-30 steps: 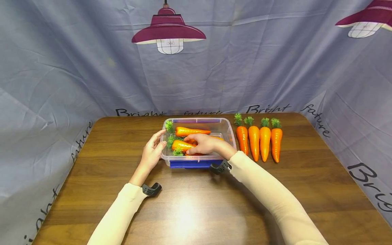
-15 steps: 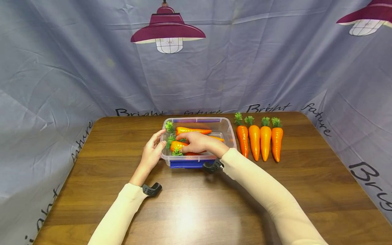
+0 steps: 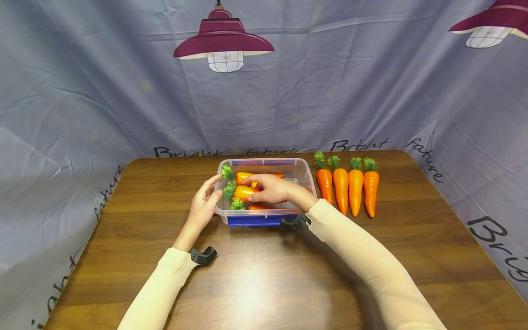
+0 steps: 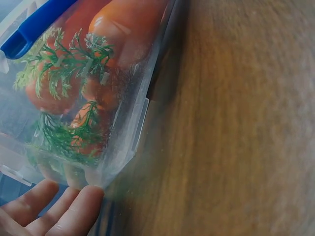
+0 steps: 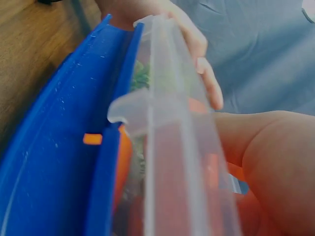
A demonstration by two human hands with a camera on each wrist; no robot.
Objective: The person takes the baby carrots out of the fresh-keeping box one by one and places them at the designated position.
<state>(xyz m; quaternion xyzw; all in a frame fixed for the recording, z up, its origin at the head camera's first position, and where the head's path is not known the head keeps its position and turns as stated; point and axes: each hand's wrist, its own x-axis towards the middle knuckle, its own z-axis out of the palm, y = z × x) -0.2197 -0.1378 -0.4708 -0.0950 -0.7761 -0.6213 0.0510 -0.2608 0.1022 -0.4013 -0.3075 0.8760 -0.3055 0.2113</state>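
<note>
In the head view, a clear container (image 3: pixel 268 213) with blue flaps holds several orange carrots, green tops to the left. My left hand (image 3: pixel 202 204) grips its left end, the index finger and thumb at the rim; the left wrist view shows fingers (image 4: pixel 76 209) against the outer wall. Reaching over the front rim, my right hand (image 3: pixel 270 189) holds a carrot (image 3: pixel 242 193) between thumb and fingers inside. Another carrot (image 3: pixel 243 177) lies behind it, and a green top (image 3: pixel 237 204) shows in front. The right hand's fingertips are hidden in the right wrist view.
Right of the container, several carrots (image 3: pixel 355 192) lie side by side with tops toward the back. They rest on a wooden table (image 3: pixel 247 284). A grey curtain (image 3: pixel 288 101) printed with lamps and lettering hangs behind and at both sides.
My right hand first shifted left in the container, then back to the right. The carrot by its fingers now lies slightly farther back than half a second ago. My left hand has stayed at the container's end.
</note>
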